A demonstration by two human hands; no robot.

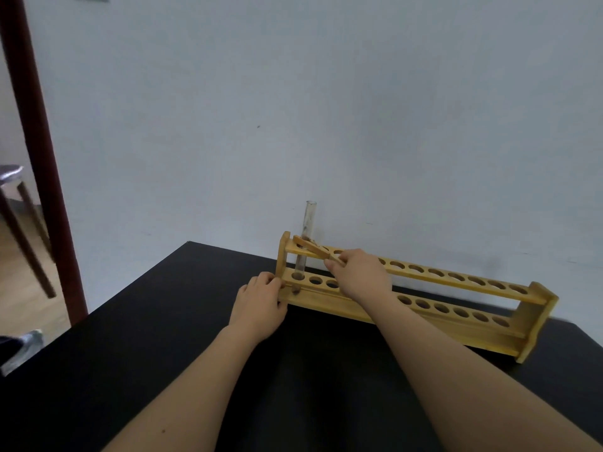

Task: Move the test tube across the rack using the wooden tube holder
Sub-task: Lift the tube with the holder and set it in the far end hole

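The glass test tube (pixel 306 238) stands upright in the far-left hole of the wooden rack (pixel 424 288), its lower end passing thru both shelves, approx. half its length sticking up above the top shelf. The rack sits on the black table (pixel 163 353), close to the wall.

The wooden tube holder (pixel 315 248) is held by the right hand (pixel 359 275), fingers pinched on its handle end; the clamp end is at the tube, just above the top shelf. Whether the clamp is actually closed round the glass can't be told at this res. The left hand (pixel 261 305) is pressed vs. the rack's left end, fingers curled on the lower shelf edge, prob. to steady it.

Handling, as judged: the tube is thin-walled glass, so light, stiff, smooth and fragile; it looks empty, tho some residue is seen inside. A grip is best taken near the upper part, below the rim, w/ the clamp square to the tube so it can't slip or swing. It should be lifted straight up until the bottom clears both shelves; any sideways pull while still in the holes could crack it. The rack is light wood and could shift, hence bracing is sensible.
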